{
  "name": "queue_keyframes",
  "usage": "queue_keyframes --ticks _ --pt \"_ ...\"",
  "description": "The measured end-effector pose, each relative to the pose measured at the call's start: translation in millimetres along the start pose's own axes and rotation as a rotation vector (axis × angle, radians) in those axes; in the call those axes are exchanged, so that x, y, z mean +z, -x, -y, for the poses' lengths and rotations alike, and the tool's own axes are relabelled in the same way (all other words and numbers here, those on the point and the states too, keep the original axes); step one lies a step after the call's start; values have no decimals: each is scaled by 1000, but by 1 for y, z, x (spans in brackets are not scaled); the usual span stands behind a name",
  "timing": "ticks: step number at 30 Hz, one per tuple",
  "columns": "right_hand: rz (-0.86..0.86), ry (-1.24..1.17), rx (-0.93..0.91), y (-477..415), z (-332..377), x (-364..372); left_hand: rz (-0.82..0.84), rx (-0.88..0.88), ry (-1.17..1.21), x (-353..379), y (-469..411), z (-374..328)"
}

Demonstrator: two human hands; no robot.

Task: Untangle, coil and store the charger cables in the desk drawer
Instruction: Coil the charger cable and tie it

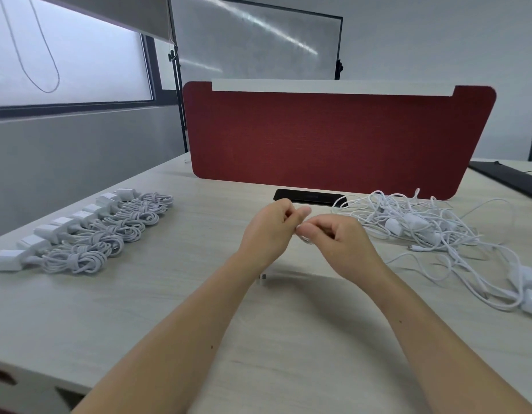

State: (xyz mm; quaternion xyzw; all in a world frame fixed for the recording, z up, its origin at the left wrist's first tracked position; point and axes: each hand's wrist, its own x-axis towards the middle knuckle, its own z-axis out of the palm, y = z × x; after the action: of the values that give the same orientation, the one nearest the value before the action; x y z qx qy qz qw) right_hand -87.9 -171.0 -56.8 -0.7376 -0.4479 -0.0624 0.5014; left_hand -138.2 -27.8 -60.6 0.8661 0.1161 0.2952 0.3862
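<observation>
A thin white cable (306,241) is held just above the middle of the bench (199,294), pinched between two bare hands that meet fingertip to fingertip. The left hand (269,231) has its fingers curled and grips the cable. The right hand (339,245) is curled the same way and pinches the cable just beside it. Only a short loop of cable shows between them; the rest is hidden by the fingers. Under the left wrist a small white adapter (263,279) with metal prongs pokes out. Whether it belongs to this cable cannot be told.

The cable looks light, soft and floppy, and probably somewhat slick. It will likely sag and spring out of its loops, so holding it close to the coil seems the surest grip.

To the right, a tangled pile (423,225) of white cables and adapters sprawls across the bench. To the left, finished coils (109,234) lie in a neat diagonal row. Behind stands a red screen (333,138), with a dark slot (309,197) at its foot. No drawer is in view.
</observation>
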Motion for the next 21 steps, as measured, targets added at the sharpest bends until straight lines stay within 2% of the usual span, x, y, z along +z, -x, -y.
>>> queue_keyframes --ticks 5,10,12,17,21 --pt "-216 -242 130 -5 -2 -7 117 87 123 5 2 -9" --pt "-125 -584 394 -2 -5 -6 165 57 388 3 11 -20" --pt "-109 -559 396 -2 -6 -2 112 50 388 3 11 -20" --pt "-56 -240 267 2 -6 12 -58 -21 389 2 6 -15" --pt "52 -190 209 5 -6 21 -162 -30 355 1 4 -10"
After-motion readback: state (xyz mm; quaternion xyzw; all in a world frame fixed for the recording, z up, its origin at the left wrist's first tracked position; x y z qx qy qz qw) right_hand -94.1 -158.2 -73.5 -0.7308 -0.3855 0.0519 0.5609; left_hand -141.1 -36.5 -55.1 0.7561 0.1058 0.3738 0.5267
